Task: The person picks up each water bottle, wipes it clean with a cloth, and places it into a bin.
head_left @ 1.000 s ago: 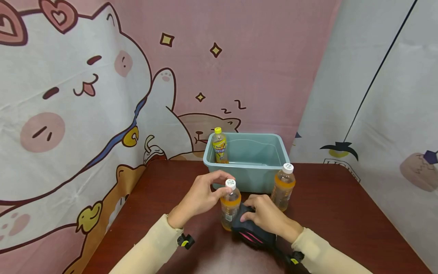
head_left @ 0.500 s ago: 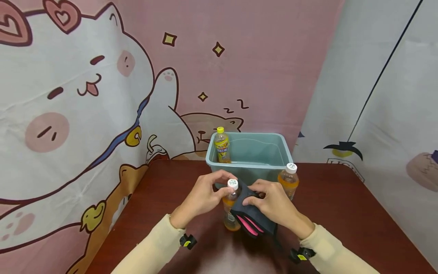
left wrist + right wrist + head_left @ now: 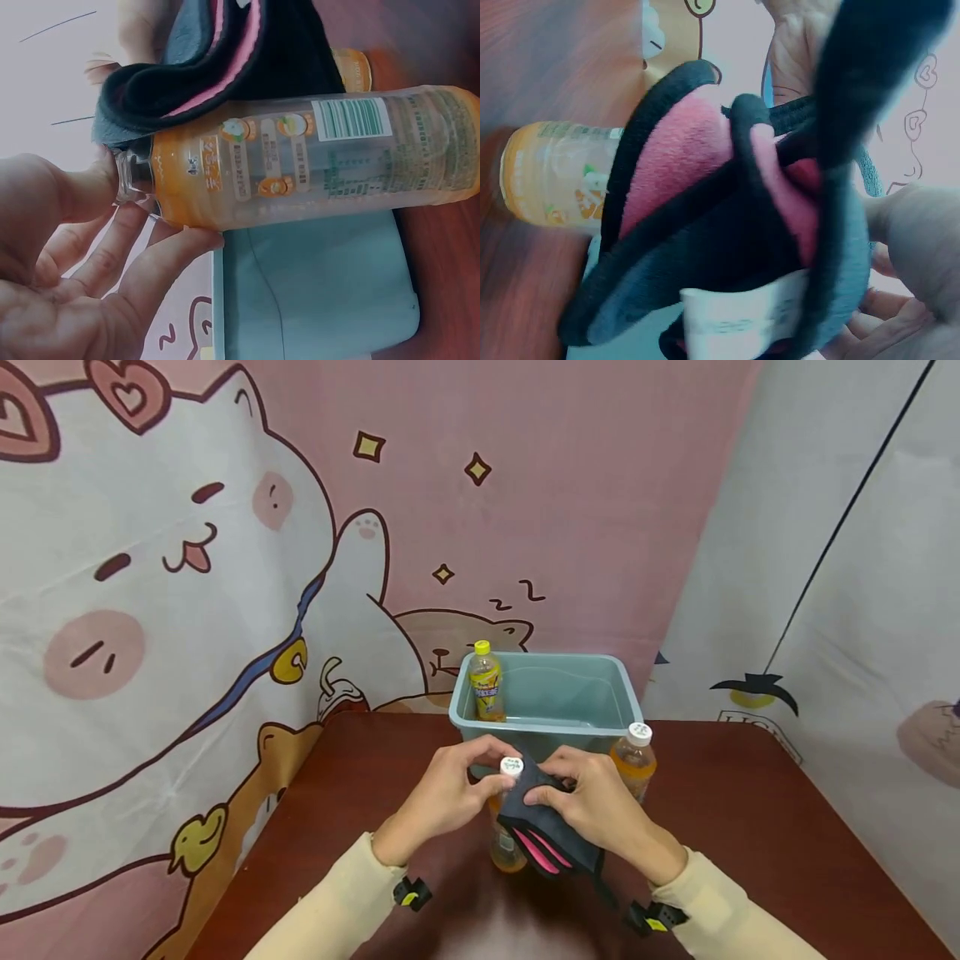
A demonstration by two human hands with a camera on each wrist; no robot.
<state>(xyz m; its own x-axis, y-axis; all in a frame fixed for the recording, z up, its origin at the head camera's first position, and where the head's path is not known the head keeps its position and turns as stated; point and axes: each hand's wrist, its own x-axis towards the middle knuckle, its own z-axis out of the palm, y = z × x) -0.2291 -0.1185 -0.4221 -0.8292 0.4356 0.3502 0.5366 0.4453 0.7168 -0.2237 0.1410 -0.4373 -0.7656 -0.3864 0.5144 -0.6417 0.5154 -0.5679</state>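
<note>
My left hand point(image 3: 446, 789) grips a clear bottle point(image 3: 277, 161) around its neck, just below the white cap point(image 3: 512, 767). The bottle stands upright on the table, with an orange band and a printed label with a barcode. In my right hand point(image 3: 600, 793) is a folded dark grey cloth point(image 3: 551, 827) with black edging and pink lining, pinched between thumb and fingers. The cloth lies against the bottle's upper right side and covers part of it. A white tag point(image 3: 742, 319) shows on the cloth in the right wrist view.
Behind the hands stands a light blue-green bin point(image 3: 555, 739), holding a yellow-capped bottle point(image 3: 486, 685) in its left end. Another white-capped bottle point(image 3: 633, 768) stands by the bin's front right corner, partly behind my right hand. The brown table point(image 3: 750, 827) meets a patterned backdrop.
My right hand has moved the cloth up the bottle's side, from its lower body to near the neck. My left hand keeps its hold at the top.
</note>
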